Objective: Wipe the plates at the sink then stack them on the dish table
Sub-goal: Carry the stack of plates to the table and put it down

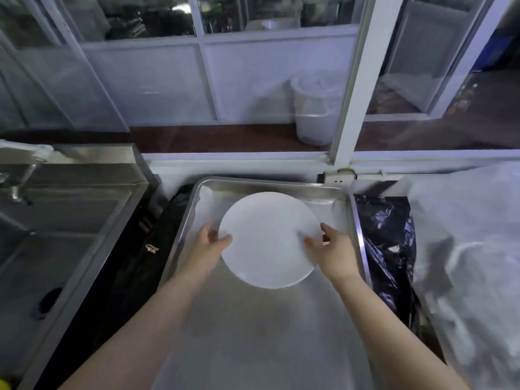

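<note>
A round white plate [267, 243] is over the far half of the steel dish table [253, 333], a tray-like surface with raised rims. My left hand [209, 246] holds the plate's left edge, thumb on top and fingers behind the rim. My right hand [329, 249] holds its right edge, thumb lying on the plate's face. Whether the plate rests on the steel or is just above it cannot be told. No cloth shows.
A steel sink [64, 235] with a tap [17, 187] and a drain lies to the left. Black plastic bags [385, 249] and a clear plastic sheet [472, 249] lie to the right. Behind the window frame stands a white bucket [312, 114].
</note>
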A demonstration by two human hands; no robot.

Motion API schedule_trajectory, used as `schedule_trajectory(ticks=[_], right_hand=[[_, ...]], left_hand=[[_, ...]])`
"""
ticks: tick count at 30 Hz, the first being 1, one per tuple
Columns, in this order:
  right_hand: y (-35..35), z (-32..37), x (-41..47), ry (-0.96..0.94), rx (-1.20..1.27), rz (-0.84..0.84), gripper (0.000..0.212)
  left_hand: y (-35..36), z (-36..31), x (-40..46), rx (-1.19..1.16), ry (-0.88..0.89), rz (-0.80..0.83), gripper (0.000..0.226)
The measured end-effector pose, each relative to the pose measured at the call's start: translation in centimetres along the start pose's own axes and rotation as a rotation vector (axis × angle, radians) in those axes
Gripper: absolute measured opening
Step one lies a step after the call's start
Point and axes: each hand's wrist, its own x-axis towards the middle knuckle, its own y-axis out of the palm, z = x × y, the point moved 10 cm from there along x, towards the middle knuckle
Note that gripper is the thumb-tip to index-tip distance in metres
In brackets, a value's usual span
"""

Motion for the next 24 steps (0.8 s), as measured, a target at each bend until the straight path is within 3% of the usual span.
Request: schedule_trajectory(ticks=[2, 10, 16, 24], right_hand=[[0.3, 0.3, 0.1, -0.029, -0.062, -0.006, 0.036], [0.3, 1.0, -0.1, 0.006, 0.091, -0.075, 0.016], [0.3, 1.5, 0.0, 0.042, 0.268, -0.084, 0.037], [2.4, 2.0, -0.2, 0.053, 0.538, -0.042, 0.034]], left_hand=[[1.2, 0.0, 0.4, -0.038, 0.009, 0.024, 0.036], [2.4, 1.3, -0.3, -0.348, -0.098, -0.09, 0.037], [2.3, 1.8, -0.6, -0.418, -0.134, -0.099, 0.034], [1.6, 1.8, -0.9, -0.476, -0.122, -0.112, 0.037]])
